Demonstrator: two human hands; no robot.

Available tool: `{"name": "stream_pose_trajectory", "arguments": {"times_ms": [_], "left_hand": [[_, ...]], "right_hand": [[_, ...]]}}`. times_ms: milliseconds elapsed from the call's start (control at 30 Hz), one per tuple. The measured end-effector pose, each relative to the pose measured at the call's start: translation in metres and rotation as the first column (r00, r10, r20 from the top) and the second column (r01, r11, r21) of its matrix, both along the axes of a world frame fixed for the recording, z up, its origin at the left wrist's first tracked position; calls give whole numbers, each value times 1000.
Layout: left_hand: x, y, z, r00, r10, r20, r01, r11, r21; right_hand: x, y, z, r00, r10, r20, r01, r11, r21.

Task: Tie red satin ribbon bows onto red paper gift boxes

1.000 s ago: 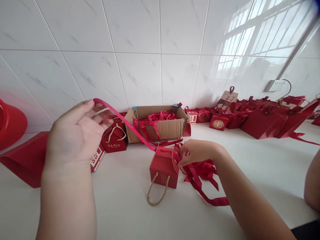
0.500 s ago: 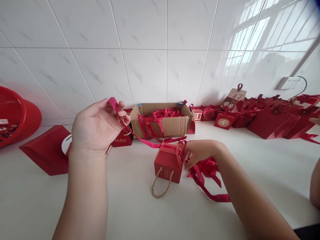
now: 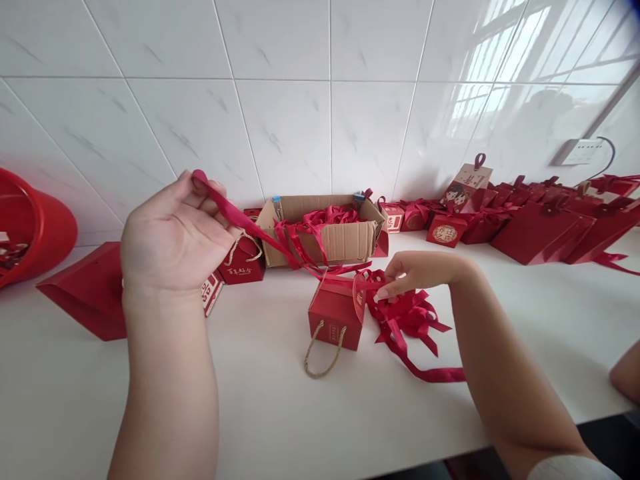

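My left hand (image 3: 167,240) is raised, palm facing me, with one end of a red ribbon (image 3: 237,219) held between thumb and fingers. From there the ribbon runs down to the right, over the top of a small red gift box (image 3: 334,313). This box stands on the table, its rope handle (image 3: 323,375) hanging on the near side. Just right of the box, my right hand (image 3: 413,273) pinches the ribbon between thumb and fingertips. Below that hand lies a tangled heap of red ribbons (image 3: 407,319), one tail stretching toward my forearm.
Behind the gift box stands a cardboard box (image 3: 347,243) holding more ribbons. Many red gift boxes (image 3: 533,233) line the wall at right. At left are a red bucket (image 3: 55,223) and a tilted red box (image 3: 87,290). Another person's arm (image 3: 627,373) shows at the right edge.
My left hand has moved left and up, drawing the ribbon straighter. My right hand has lifted from the side of the gift box and moved a little right. The view has shifted slightly.
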State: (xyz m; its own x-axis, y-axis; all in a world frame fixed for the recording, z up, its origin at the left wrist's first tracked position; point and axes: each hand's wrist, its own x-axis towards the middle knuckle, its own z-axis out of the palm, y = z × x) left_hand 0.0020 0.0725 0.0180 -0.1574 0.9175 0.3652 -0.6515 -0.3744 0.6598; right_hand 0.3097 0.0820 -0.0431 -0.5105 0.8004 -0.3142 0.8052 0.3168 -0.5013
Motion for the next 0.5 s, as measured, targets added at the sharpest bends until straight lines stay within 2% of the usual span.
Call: {"name": "stream_pose_trajectory", "arguments": {"times_ms": [167, 267, 400, 500], "left_hand": [[-1, -3, 1, 999, 12, -35, -9, 998, 59], [-2, -5, 2, 999, 28, -31, -25, 997, 77], [-1, -6, 3, 996, 26, -90, -22, 999, 47], [-2, -2, 1, 989, -19, -150, 21, 1000, 9]], "right_hand": [[15, -5, 7, 997, -27, -69, 21, 996, -85], [23, -9, 11, 994, -73, -87, 66, 995, -79], [34, -16, 18, 989, -56, -134, 59, 998, 20], [43, -22, 21, 986, -57, -157, 85, 981, 174]]}}
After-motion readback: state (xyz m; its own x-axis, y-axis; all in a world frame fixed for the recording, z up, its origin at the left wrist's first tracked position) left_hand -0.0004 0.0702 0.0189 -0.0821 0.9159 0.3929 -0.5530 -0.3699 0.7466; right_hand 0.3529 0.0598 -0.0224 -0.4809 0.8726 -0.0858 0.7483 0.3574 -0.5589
